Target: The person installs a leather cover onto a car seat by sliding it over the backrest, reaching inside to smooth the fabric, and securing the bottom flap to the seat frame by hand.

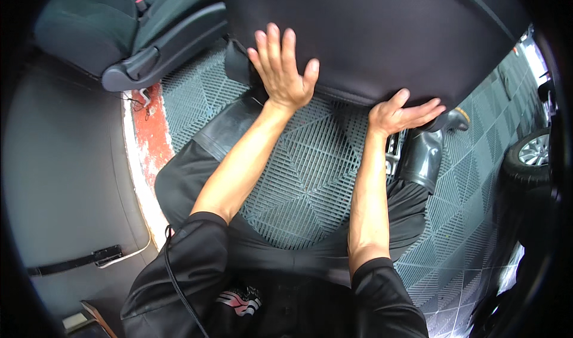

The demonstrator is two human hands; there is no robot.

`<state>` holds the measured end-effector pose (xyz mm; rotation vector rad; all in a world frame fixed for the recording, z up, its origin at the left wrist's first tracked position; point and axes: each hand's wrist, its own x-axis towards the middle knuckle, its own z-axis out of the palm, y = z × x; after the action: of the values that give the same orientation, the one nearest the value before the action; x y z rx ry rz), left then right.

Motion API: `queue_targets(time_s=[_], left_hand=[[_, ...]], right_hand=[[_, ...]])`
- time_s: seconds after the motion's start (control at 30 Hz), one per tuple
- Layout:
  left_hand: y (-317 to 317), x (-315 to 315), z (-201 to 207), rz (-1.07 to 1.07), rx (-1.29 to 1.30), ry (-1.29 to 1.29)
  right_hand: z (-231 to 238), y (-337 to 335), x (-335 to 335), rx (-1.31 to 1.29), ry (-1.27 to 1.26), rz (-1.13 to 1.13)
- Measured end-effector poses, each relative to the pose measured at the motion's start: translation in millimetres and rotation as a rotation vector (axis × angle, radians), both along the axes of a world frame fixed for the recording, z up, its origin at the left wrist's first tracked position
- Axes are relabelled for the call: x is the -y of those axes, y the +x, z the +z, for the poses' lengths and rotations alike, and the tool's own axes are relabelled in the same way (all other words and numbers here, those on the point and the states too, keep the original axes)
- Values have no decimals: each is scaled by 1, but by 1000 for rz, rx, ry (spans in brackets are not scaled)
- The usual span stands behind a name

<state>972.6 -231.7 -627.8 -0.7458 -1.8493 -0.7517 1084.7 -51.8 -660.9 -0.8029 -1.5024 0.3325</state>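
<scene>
In front of me stands a large car seat part (370, 39) with a smooth black, leather-like cover and a stitched seam near its lower edge. My left hand (283, 75) lies flat against its left side, fingers spread and pointing up. At the lower right edge rests my right hand (403, 116), its thumb up and its fingers stretched out to the right along the cover. Neither hand is closed round anything. The far side of the seat part is out of sight.
Another dark fabric car seat (89, 28) with a plastic side trim sits at the upper left. A grey padded surface (65, 159) runs along the left, bearing a black strap (77, 260). Grey grid floor tiles (307, 183) lie below, and a car wheel (531, 156) stands at right.
</scene>
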Motion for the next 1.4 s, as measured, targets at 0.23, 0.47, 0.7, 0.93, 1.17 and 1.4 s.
queue_targets(time_s=[0.23,0.47,0.7,0.93,1.17,1.4], left_hand=[[89,75,-38,-98,616,-783],[90,107,37,-388,959,-1103],[53,139,182,-262,879,-940],[6,149,303,-7,743,-984],[-119,156,329,-213,882,-215],[-155,65,333,-487,877,201]], right_hand=[[-34,83,54,686,-143,276],[-62,136,52,856,-452,556],[-3,159,-1,687,-620,497],[29,139,-148,421,-527,385],[151,75,-137,84,-771,612],[249,21,-175,-178,-629,892]])
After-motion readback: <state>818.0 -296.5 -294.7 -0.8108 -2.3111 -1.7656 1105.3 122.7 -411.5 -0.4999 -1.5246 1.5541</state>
